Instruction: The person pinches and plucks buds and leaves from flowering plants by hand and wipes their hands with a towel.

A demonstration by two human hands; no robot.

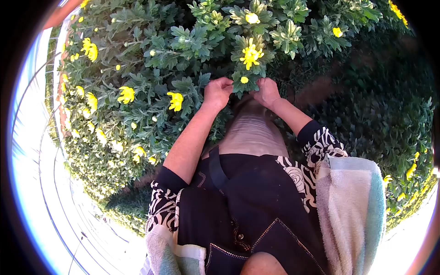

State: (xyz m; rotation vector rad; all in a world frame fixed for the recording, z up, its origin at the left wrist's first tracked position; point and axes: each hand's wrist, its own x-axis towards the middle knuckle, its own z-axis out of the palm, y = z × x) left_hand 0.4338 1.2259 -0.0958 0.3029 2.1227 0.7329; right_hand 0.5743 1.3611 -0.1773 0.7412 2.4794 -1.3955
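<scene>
Both hands reach into green leafy plants with yellow flowers. My left hand [217, 93] is closed, its fingertips pinched at the leaves just left of a small yellow bud [244, 79]. On the right side of that bud, my right hand [266, 93] is closed too, its fingertips among the leaves. What either hand pinches is too small or hidden to make out. An open yellow flower [251, 54] stands above the bud, and another yellow flower [175, 101] is left of my left hand.
Dense flowering plants [110, 50] fill the left and top. Darker shaded foliage [380, 110] lies at the right. A towel [350, 206] hangs over the right side of my body. Thin curved wires show at the far left.
</scene>
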